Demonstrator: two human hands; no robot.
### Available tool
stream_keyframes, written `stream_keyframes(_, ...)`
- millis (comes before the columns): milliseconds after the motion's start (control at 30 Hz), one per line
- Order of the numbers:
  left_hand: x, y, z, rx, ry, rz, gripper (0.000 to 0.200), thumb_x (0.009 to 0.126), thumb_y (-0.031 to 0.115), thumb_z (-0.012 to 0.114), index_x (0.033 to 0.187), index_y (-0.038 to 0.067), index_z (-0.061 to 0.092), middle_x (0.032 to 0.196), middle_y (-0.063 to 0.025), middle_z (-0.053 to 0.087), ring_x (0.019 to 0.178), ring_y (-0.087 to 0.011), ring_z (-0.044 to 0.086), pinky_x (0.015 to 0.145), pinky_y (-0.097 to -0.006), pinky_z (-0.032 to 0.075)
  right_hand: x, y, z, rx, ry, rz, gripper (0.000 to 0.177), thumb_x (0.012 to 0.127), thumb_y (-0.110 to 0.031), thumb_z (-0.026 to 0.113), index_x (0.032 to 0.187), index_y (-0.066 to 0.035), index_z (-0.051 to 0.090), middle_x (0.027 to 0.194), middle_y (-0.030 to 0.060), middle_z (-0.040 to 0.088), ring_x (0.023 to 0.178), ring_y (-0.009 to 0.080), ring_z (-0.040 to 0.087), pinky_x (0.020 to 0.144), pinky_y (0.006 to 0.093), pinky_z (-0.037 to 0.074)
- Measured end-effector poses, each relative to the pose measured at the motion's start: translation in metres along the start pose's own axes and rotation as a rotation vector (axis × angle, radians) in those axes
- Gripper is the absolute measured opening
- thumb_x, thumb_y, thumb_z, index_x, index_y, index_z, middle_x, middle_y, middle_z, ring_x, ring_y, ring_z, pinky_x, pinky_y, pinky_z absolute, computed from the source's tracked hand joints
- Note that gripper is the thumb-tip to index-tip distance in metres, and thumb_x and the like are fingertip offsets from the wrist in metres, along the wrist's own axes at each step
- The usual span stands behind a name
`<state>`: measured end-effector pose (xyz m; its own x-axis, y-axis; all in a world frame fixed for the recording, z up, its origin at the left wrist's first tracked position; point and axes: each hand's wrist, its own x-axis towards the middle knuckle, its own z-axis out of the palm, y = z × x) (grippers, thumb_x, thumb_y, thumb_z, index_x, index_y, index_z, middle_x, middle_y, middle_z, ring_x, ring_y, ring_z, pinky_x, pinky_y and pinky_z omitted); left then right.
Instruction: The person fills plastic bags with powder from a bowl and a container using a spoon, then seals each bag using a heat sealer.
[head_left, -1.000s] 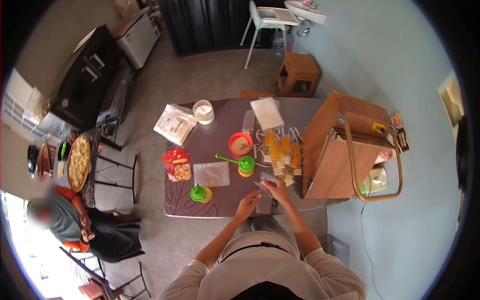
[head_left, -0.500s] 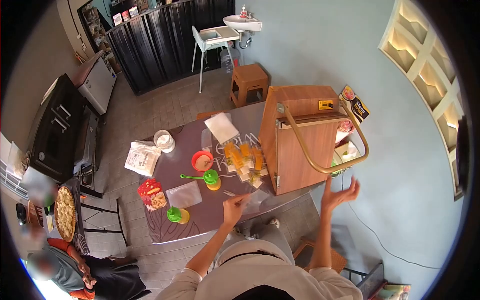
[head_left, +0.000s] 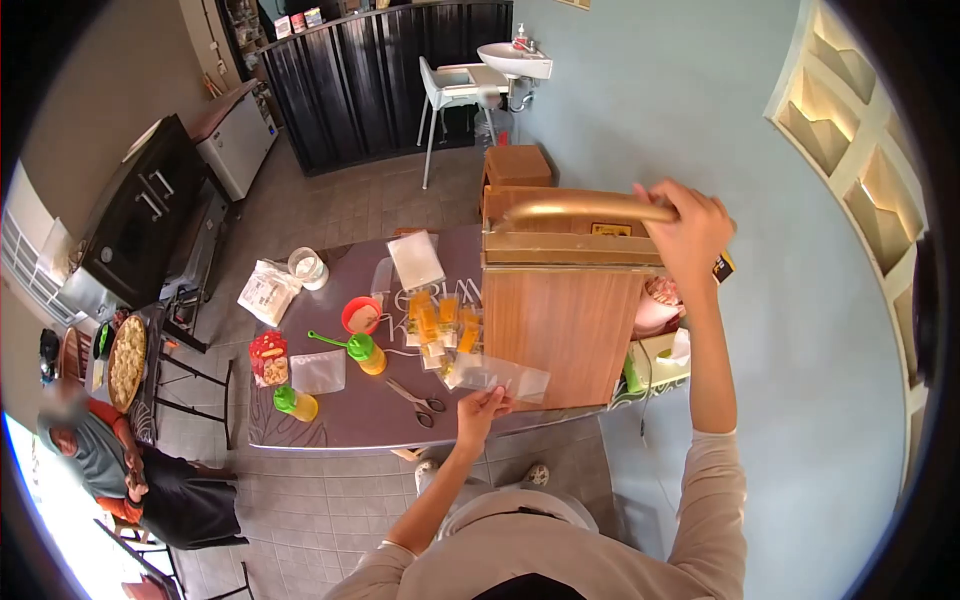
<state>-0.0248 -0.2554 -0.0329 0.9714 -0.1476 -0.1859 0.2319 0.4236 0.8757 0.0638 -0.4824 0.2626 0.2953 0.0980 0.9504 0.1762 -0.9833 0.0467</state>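
Note:
My left hand [head_left: 480,414] pinches a clear plastic bag [head_left: 530,385] at the front of a tall wooden box [head_left: 550,335]. My right hand [head_left: 692,232] is wrapped round the gold-coloured bar handle [head_left: 590,206] at the top of that box. Left of the bag lies a pile of small clear packets with orange contents [head_left: 425,318]. Scissors [head_left: 418,400] with dark handles lie on the table [head_left: 390,432] beside my left hand. Two squeeze bottles with green tops, one upright [head_left: 368,355] and one nearer the table's edge [head_left: 295,404], stand further left.
A red bowl [head_left: 361,315], a white tub [head_left: 308,268], a stack of clear bags [head_left: 416,260] and a flat clear bag [head_left: 318,372] are on the table. A tissue pack [head_left: 678,350] is right of the box. Another person [head_left: 110,455] is at far left.
My right hand has risen from open below the handle to a grip on it. The handle now sits over the box's top. My left hand has brought the bag to the box, away from the scissors.

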Motion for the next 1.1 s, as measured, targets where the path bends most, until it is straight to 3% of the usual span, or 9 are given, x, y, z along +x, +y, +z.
stream_keyframes(67, 0.002, -0.004, 0.028, -0.016, 0.072, -0.01, 0.025, 0.084, 0.017, 0.059, 0.095, -0.005, 0.06, 0.085, -0.0088, 0.064, 0.074, -0.0142, 0.061, 0.064, -0.0254, 0.052, 0.013, 0.006, 0.007, -0.04, -0.098, -0.002, 0.025, 0.068, -0.027, 0.069, 0.056, -0.014, 0.052, 0.043, 0.0012, 0.047, 0.04, 0.0214, 0.044, 0.046, 0.0298, 0.034)
stream_keyframes(200, 0.012, -0.005, 0.065, 0.057, 0.161, 0.092, 0.03, 0.082, 0.023, 0.061, 0.097, -0.003, 0.061, 0.081, -0.0053, 0.063, 0.073, -0.0113, 0.059, 0.063, -0.0234, 0.046, 0.02, 0.02, 0.027, 0.005, -0.075, -0.028, 0.023, 0.069, -0.028, 0.067, 0.057, -0.014, 0.053, 0.041, 0.0025, 0.046, 0.037, 0.0225, 0.044, 0.044, 0.0303, 0.035)
stream_keyframes(267, 0.027, -0.012, 0.074, 0.06, 0.153, 0.129, 0.03, 0.081, 0.024, 0.063, 0.096, -0.002, 0.062, 0.08, -0.004, 0.063, 0.071, -0.01, 0.057, 0.062, -0.0229, 0.043, 0.022, 0.024, 0.029, 0.009, -0.085, -0.054, 0.03, 0.072, -0.032, 0.067, 0.055, -0.014, 0.049, 0.04, 0.0018, 0.044, 0.036, 0.0227, 0.042, 0.04, 0.0307, 0.034)
stream_keyframes(433, 0.065, 0.006, 0.098, 0.095, 0.123, 0.283, 0.025, 0.082, 0.024, 0.062, 0.093, 0.002, 0.064, 0.078, -0.0019, 0.062, 0.07, -0.0081, 0.056, 0.062, -0.0216, 0.041, 0.024, 0.022, 0.027, 0.035, -0.088, -0.039, 0.025, 0.071, -0.029, 0.066, 0.058, -0.014, 0.052, 0.041, 0.0023, 0.047, 0.037, 0.0222, 0.045, 0.041, 0.0307, 0.035)
stream_keyframes(533, 0.087, 0.02, 0.118, -0.016, 0.137, 0.23, 0.021, 0.081, 0.025, 0.063, 0.088, 0.006, 0.065, 0.078, -0.0012, 0.063, 0.071, -0.008, 0.056, 0.062, -0.0209, 0.04, 0.023, 0.022, 0.025, 0.031, -0.068, -0.063, 0.028, 0.072, -0.03, 0.066, 0.056, -0.013, 0.05, 0.041, 0.002, 0.046, 0.036, 0.0229, 0.044, 0.039, 0.0308, 0.034)
stream_keyframes(700, 0.126, 0.012, 0.125, -0.107, 0.15, 0.166, 0.021, 0.08, 0.023, 0.064, 0.086, 0.003, 0.066, 0.078, -0.0049, 0.065, 0.064, -0.0083, 0.058, 0.056, -0.0193, 0.039, 0.025, 0.027, 0.026, 0.066, -0.083, -0.112, 0.027, 0.072, -0.028, 0.065, 0.056, -0.013, 0.05, 0.041, 0.0018, 0.047, 0.036, 0.0229, 0.044, 0.039, 0.0307, 0.035)
stream_keyframes(767, 0.131, 0.01, 0.128, -0.081, 0.196, 0.15, 0.024, 0.08, 0.025, 0.065, 0.088, 0.002, 0.065, 0.08, -0.0058, 0.066, 0.065, -0.009, 0.06, 0.055, -0.0192, 0.039, 0.026, 0.026, 0.027, 0.021, -0.111, -0.086, 0.017, 0.069, -0.02, 0.064, 0.058, -0.013, 0.053, 0.044, 0.0001, 0.05, 0.037, 0.0198, 0.045, 0.041, 0.0301, 0.032)
stream_keyframes(1100, 0.132, 0.006, 0.128, -0.127, 0.193, 0.079, 0.027, 0.079, 0.027, 0.065, 0.09, 0.002, 0.065, 0.084, -0.0061, 0.066, 0.067, -0.0086, 0.06, 0.054, -0.0183, 0.037, 0.023, 0.022, 0.023, -0.031, -0.19, -0.05, 0.027, 0.074, -0.029, 0.063, 0.057, -0.012, 0.051, 0.043, 0.0027, 0.048, 0.037, 0.0228, 0.046, 0.038, 0.0307, 0.034)
